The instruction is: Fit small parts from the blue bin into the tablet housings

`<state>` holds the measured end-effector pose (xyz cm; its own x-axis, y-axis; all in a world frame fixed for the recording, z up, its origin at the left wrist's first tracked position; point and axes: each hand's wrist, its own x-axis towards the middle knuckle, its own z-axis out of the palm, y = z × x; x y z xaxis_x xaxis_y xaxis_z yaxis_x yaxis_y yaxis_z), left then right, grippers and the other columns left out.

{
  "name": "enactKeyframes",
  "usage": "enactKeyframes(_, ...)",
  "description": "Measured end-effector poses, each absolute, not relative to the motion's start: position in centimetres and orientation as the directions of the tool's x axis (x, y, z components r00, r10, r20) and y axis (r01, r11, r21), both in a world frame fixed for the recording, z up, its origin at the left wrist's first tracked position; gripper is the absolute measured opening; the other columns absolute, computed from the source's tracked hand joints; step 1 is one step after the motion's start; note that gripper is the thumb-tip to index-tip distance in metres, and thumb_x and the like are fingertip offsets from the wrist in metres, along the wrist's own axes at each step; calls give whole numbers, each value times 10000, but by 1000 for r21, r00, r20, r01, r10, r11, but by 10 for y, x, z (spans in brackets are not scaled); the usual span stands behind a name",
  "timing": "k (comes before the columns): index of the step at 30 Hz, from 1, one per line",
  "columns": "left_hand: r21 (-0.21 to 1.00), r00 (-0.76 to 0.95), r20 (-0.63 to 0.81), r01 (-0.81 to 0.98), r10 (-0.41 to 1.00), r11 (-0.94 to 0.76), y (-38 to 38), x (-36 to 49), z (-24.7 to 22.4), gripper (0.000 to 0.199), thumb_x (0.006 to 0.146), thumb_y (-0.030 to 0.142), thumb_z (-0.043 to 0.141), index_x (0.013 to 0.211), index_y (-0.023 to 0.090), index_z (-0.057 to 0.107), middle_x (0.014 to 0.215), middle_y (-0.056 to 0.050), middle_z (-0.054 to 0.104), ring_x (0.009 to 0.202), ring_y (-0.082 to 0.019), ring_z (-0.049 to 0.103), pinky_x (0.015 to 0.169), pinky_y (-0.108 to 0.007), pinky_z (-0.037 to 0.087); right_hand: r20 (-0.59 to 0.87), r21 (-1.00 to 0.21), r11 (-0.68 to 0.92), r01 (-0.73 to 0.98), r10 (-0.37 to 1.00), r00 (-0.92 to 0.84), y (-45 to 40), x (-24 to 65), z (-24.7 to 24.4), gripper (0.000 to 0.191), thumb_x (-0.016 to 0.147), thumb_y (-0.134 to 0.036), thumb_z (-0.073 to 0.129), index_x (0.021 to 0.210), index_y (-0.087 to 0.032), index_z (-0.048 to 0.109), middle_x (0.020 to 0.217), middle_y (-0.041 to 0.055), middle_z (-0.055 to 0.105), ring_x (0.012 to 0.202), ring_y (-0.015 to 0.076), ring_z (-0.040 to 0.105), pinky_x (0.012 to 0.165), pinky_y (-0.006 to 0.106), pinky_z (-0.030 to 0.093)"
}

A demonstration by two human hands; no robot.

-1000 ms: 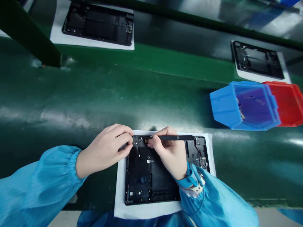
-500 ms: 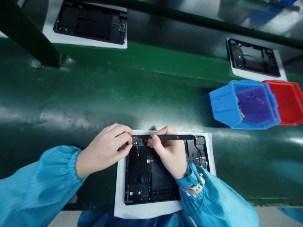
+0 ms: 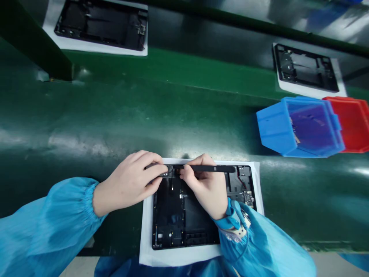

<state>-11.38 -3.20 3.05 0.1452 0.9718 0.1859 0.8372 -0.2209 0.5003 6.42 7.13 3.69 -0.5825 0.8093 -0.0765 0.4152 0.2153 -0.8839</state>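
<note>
The green bench (image 3: pixel 150 111) reflected white light. A dark post (image 3: pixel 37 46) stood at far left, and the near floor (image 3: pixel 77 266) was pale.

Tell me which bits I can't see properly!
All in the head view:
Black frame: far left corner hidden by the left hand, part of its middle by the right hand.
Black tool: its tip is too small and dark.
Small pieces in the blue bin: too small to name.
Red bin: partly behind the blue bin, cut off by the right edge.
</note>
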Motion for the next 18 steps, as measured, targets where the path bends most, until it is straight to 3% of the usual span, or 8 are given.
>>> enactKeyframes(5,382,202,204,885,958,-268,-31,-112,31,232,856,171,497,1063,179,602,1035,-81,578,937,-217,541,786,-357,480,-76,-885,218,412,805,-589,72,65,35,97,806,-235,569,729,-201,521,600,-8,582,513,132,590,482,254,496)
enactKeyframes(11,152,253,190,947,949,-283,-33,-105,37,330,816,150,512,1135,166,594,1034,-76,605,912,-237,553,703,-355,477,-64,-888,227,401,800,-596,70,66,38,99,814,-224,567,726,-196,532,604,-8,584,516,131,601,469,244,490)
enactKeyframes(18,128,234,204,956,951,-263,-34,-103,38,298,826,170,507,1105,182,609,1028,-52,612,933,-229,549,707,-349,471,-50,-921,173,348,835,-548,71,70,38,136,842,-225,558,713,-191,534,642,-4,611,533,123,631,504,247,527)
